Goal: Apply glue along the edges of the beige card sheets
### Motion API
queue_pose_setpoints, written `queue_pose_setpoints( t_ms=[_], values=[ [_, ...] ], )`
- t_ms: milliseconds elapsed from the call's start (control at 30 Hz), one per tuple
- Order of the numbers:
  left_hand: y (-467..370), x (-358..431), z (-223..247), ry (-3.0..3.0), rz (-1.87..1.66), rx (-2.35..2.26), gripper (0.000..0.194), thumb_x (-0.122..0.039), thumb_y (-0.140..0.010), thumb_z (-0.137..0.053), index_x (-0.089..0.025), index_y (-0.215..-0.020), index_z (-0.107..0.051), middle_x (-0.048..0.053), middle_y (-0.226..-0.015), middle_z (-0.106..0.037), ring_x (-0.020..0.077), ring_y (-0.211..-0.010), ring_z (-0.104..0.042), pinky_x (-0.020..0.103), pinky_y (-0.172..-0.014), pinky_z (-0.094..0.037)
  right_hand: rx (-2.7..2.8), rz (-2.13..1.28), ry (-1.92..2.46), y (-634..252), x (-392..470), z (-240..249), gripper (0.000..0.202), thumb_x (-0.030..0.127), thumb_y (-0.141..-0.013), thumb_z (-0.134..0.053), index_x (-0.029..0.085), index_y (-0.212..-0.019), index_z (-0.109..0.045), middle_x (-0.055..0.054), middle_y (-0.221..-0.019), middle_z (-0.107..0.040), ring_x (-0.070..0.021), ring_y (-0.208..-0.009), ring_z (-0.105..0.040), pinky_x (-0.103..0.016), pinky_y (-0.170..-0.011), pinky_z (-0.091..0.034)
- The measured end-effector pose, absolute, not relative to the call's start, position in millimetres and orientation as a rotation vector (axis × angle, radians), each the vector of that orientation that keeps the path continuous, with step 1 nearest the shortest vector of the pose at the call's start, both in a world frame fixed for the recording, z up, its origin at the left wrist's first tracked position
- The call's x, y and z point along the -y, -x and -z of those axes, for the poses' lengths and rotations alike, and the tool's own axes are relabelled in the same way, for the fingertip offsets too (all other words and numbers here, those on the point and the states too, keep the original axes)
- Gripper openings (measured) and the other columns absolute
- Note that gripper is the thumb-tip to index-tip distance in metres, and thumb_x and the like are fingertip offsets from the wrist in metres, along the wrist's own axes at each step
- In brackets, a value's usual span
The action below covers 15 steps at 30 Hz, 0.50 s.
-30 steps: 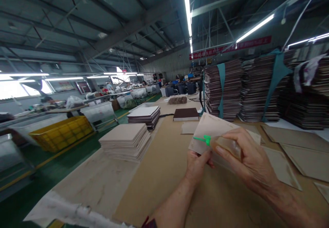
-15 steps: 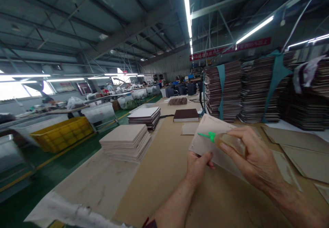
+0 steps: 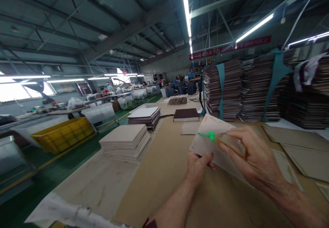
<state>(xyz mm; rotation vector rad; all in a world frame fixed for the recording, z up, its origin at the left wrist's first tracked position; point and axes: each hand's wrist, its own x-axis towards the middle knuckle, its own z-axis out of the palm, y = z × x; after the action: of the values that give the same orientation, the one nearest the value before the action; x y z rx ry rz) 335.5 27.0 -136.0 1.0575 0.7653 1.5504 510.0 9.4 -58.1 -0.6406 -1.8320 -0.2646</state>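
My left hand (image 3: 197,166) pinches the lower left corner of a pale cardboard sheet (image 3: 208,127), holding it tilted up above the brown table (image 3: 159,173). My right hand (image 3: 253,159) grips a small clear glue bottle (image 3: 228,141) with a green nozzle that points left, its tip over the sheet's face. Whether the tip touches the sheet I cannot tell.
A stack of pale boards (image 3: 127,140) lies left of my hands, a dark-edged stack (image 3: 144,115) and a brown board (image 3: 186,114) behind it. Tall dark stacks with teal straps (image 3: 223,89) stand at the back right. Loose cardboard pieces (image 3: 295,139) lie right. A yellow crate (image 3: 61,134) sits on the floor.
My right hand and the bottle have shifted slightly right and up across the sheet. My left hand keeps the sheet nearly in place.
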Motion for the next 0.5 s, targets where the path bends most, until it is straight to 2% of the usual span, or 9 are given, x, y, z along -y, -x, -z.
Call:
queue_pose_setpoints(
  t_ms=[333,433,500],
  values=[
    [-335.5,-28.4,139.7,-1.045,-1.532,-0.784,0.04,-0.045,-0.064,-0.095,-0.014,-0.079,-0.074,-0.002,-0.061,-0.065,0.0078,-0.041,-0.049,0.023,-0.043,-0.052,1.773,0.259,0.704,-511.1,-10.9,56.9,0.012,0.035,-0.109,-0.064,0.023,-0.111,-0.065,-0.006,-0.104,-0.066,-0.0275,-0.092,-0.066,-0.04,-0.079,-0.051],
    [-336.0,-29.8,141.5,-1.033,-1.542,-0.777,0.04,-0.045,-0.064,-0.096,-0.014,-0.079,-0.074,-0.002,-0.06,-0.065,0.0085,-0.042,-0.05,0.022,-0.042,-0.05,1.803,0.05,0.701,-506.7,-6.8,58.9,0.014,0.038,-0.105,-0.067,0.024,-0.106,-0.069,-0.004,-0.101,-0.068,-0.0256,-0.089,-0.068,-0.038,-0.076,-0.055],
    [-336.7,-30.8,141.4,-0.984,-1.57,-0.765,0.04,-0.043,-0.063,-0.095,-0.014,-0.081,-0.075,-0.002,-0.063,-0.066,0.0081,-0.043,-0.05,0.021,-0.041,-0.048,1.737,-0.188,0.781,-506.0,0.2,64.7,0.022,0.048,-0.1,-0.07,0.026,-0.104,-0.071,-0.003,-0.098,-0.071,-0.0262,-0.084,-0.071,-0.037,-0.07,-0.059]
  ],
)
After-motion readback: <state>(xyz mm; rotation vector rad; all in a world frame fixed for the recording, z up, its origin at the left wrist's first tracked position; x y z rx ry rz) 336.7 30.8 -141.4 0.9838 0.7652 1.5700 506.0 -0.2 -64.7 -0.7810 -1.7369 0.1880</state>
